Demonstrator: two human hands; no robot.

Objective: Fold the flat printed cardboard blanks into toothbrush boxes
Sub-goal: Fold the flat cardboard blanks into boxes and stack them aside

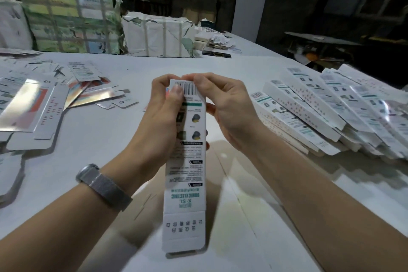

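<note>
The toothbrush box (186, 161) held upright between both hands carries its print upside down to the camera: "X-SL" above "SONIC ELECTRIC" in teal capitals near its lower end. A barcode sits at the far end, its digits too blurred to read. The open flap at the near end bears a column of what seem to be Chinese characters, not legible.

I hold a long white toothbrush box (187, 161) lengthwise, its barcode end at twelve o'clock, its open flap end toward six. Flat printed blanks (33, 104), some silvery, lie scattered at nine o'clock on the desk. Folded boxes (331, 106) lie stacked, overlapping, at three o'clock.
</note>
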